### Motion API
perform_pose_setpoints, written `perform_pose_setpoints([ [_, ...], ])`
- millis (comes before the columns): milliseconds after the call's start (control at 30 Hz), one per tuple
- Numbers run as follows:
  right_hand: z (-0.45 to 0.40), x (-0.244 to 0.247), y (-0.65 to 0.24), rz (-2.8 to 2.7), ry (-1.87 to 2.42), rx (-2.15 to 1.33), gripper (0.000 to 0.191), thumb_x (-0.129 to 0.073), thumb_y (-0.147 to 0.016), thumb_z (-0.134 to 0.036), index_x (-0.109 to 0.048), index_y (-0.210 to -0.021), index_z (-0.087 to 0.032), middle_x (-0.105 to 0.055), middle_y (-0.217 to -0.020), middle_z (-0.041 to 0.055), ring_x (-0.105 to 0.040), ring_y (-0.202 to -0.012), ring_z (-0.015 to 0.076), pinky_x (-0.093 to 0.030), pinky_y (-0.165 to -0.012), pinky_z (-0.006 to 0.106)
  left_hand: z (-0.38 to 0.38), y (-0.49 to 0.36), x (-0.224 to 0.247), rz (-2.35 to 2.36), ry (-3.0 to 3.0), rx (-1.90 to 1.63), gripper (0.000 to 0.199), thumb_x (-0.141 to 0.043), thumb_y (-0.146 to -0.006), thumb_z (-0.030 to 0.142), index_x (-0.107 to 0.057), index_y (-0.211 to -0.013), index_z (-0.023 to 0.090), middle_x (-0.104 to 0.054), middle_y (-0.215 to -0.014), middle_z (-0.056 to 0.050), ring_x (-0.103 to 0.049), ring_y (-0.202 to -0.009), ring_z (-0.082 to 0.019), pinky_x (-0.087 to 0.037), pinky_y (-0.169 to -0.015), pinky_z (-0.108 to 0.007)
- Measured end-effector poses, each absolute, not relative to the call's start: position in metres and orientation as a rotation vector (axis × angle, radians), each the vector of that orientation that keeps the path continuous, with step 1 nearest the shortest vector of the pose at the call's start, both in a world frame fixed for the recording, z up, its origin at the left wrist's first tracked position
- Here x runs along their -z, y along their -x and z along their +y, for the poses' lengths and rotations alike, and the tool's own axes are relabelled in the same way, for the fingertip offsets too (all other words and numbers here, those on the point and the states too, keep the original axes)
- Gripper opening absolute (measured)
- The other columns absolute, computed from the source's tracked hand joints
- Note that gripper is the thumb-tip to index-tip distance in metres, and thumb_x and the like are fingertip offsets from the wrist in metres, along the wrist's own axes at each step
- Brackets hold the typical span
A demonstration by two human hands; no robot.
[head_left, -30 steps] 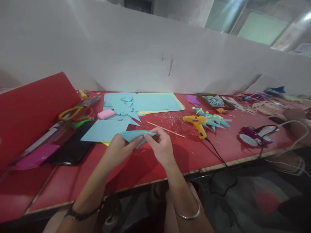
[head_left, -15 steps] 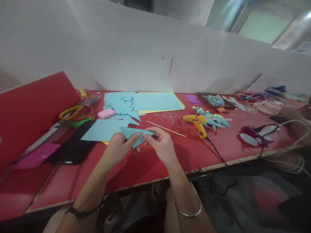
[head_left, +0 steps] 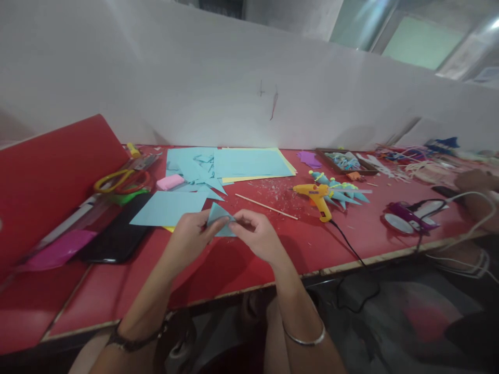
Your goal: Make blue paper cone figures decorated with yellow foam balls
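Between my two hands is a piece of light blue paper (head_left: pixel 219 214), its pointed corner standing up above the fingers. My left hand (head_left: pixel 191 231) pinches it from the left, thumb pressed on its face. From the right, my right hand (head_left: pixel 255 234) grips the other edge, thumb almost touching the left thumb. The fingers behind the paper are mostly hidden. Left of my hands lies a flat blue sheet (head_left: pixel 166 208) with a bit of yellow under it. A thin wooden stick (head_left: pixel 267 206) rests on the red table (head_left: pixel 234 275) just beyond my right hand.
A yellow glue gun (head_left: pixel 317 197) lies at right beside blue paper cones (head_left: pixel 343 193). Scissors (head_left: pixel 120 182), a black phone (head_left: pixel 120 234) and a pink eraser-like block (head_left: pixel 170 182) are at left. Blue sheets (head_left: pixel 253 162) lie behind. Another person's hand (head_left: pixel 473 182) is at far right.
The blue paper has been turned in my fingers: its point, which faced left, now stands upright. My right hand has shifted slightly, and both hands still grip the paper.
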State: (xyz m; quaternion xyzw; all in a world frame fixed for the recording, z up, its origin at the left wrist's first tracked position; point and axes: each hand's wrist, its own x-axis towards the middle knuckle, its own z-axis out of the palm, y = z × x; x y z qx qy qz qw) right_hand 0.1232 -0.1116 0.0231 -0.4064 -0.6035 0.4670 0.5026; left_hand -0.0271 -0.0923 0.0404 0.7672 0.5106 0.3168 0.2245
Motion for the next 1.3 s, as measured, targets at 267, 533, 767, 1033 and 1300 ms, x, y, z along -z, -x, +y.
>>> perform_pose_setpoints([
  [267,-0.115,-0.026,-0.124,-1.427,0.933,-1.177,0.019,-0.051,-0.077,-0.033,-0.047,-0.066,-0.019,-0.046,-0.058,-0.005,-0.047,-0.053,0.0078,-0.041,-0.053,0.02,-0.092,0.033,-0.044,1.24,-2.097,-0.774,0.042,-0.04,-0.081,0.043,-0.04,-0.048,0.018,-0.042,-0.04,0.005,-0.038,-0.04,-0.008,-0.029,-0.043,-0.02],
  [533,-0.112,-0.023,-0.128,-1.401,1.04,-1.074,0.023,-0.05,-0.077,-0.037,-0.045,-0.065,-0.018,-0.044,-0.055,-0.0051,-0.045,-0.051,0.0079,-0.035,-0.05,0.02,-0.091,0.039,-0.044,1.169,-2.153,-0.694,0.042,-0.036,-0.084,0.04,-0.051,-0.053,0.017,-0.05,-0.043,0.005,-0.045,-0.043,-0.008,-0.033,-0.047,-0.019],
  [767,-0.114,-0.025,-0.127,-1.466,1.093,-0.943,0.03,-0.05,-0.077,-0.038,-0.04,-0.057,-0.018,-0.029,-0.053,-0.0063,-0.028,-0.049,0.0066,-0.024,-0.046,0.02,-0.089,0.042,-0.046,1.138,-2.152,-0.629,0.047,-0.039,-0.083,0.039,-0.045,-0.042,0.017,-0.051,-0.043,0.003,-0.049,-0.048,-0.009,-0.036,-0.055,-0.019],
  [1033,-0.114,-0.027,-0.126,-1.463,1.015,-0.978,0.026,-0.048,-0.079,-0.036,-0.049,-0.061,-0.018,-0.038,-0.055,-0.0046,-0.037,-0.052,0.0077,-0.031,-0.05,0.02,-0.092,0.041,-0.05,1.151,-2.171,-0.743,0.044,-0.039,-0.083,0.038,-0.046,-0.044,0.018,-0.049,-0.042,0.004,-0.04,-0.042,-0.008,-0.033,-0.048,-0.019],
  [1300,-0.116,-0.025,-0.127,-1.539,1.028,-1.123,0.037,-0.044,-0.081,-0.042,-0.06,-0.064,-0.015,-0.056,-0.054,-0.0001,-0.048,-0.048,0.0084,-0.037,-0.048,0.02,-0.091,0.042,-0.049,1.113,-2.186,-0.661,0.048,-0.038,-0.082,0.039,-0.044,-0.039,0.018,-0.048,-0.039,0.003,-0.04,-0.039,-0.008,-0.033,-0.048,-0.019],
])
